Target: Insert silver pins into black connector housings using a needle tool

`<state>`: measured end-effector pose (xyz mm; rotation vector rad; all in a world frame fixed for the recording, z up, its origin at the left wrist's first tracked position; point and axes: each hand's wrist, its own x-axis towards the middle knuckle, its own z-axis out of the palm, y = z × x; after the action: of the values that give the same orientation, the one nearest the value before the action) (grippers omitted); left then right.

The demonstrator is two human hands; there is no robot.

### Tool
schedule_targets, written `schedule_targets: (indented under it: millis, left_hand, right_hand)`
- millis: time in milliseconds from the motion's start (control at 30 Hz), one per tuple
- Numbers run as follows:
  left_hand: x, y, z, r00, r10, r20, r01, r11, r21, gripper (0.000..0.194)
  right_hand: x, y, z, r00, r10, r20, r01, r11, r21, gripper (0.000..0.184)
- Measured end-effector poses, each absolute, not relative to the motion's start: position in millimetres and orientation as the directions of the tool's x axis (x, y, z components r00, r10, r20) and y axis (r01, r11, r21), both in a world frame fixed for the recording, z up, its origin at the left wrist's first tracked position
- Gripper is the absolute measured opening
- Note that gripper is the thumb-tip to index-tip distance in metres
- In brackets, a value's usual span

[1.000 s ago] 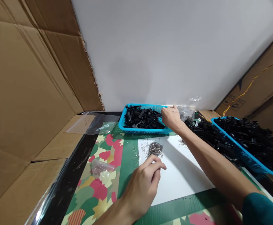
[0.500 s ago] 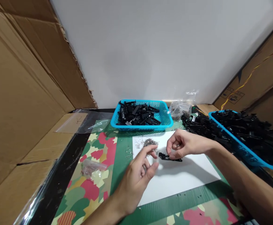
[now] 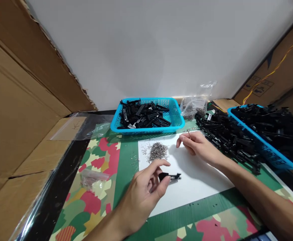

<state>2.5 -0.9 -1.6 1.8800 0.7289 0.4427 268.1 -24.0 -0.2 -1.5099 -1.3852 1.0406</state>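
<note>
My left hand [image 3: 146, 190] holds a slim black plastic part [image 3: 174, 176] between thumb and curled fingers, its narrow end pointing right over a white sheet [image 3: 194, 187]. The index finger is stretched out above the part. Farther back and to the right, my right hand [image 3: 199, 146] has its fingertips pinched together. A thin, small metal piece [image 3: 189, 134] seems to show between them, too small to make out clearly. A heap of tiny bent metal wire pieces, perhaps springs [image 3: 158, 151], lies on the sheet between the hands, with loose ones scattered left of it.
Behind the sheet stands a blue basket [image 3: 149, 130] of black parts. A second, fuller blue basket [image 3: 264, 144] is at the right, with a pile of black parts [image 3: 227, 134] beside it. A clear bag of metal pieces [image 3: 193, 108] and an empty-looking plastic bag [image 3: 95, 179] lie nearby.
The black part has passed from my right hand to my left. My right hand has moved up and back, away from it. The view has shifted slightly.
</note>
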Motion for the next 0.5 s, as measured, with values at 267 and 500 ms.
schedule_targets:
  millis: [267, 500]
  left_hand:
    - [1.8, -1.1, -3.2, 0.793, 0.609, 0.011, 0.215, -0.296, 0.931, 0.021]
    - [2.1, -4.4, -2.9, 0.833, 0.553, 0.013, 0.195, -0.315, 0.929, 0.021]
  right_hand:
    - [246.7, -28.5, -9.4, 0.115, 0.993, 0.024, 0.736, -0.069, -0.673, 0.018]
    - [243.2, -14.2, -14.9, 0.196, 0.981, 0.016, 0.755, -0.14, -0.641, 0.02]
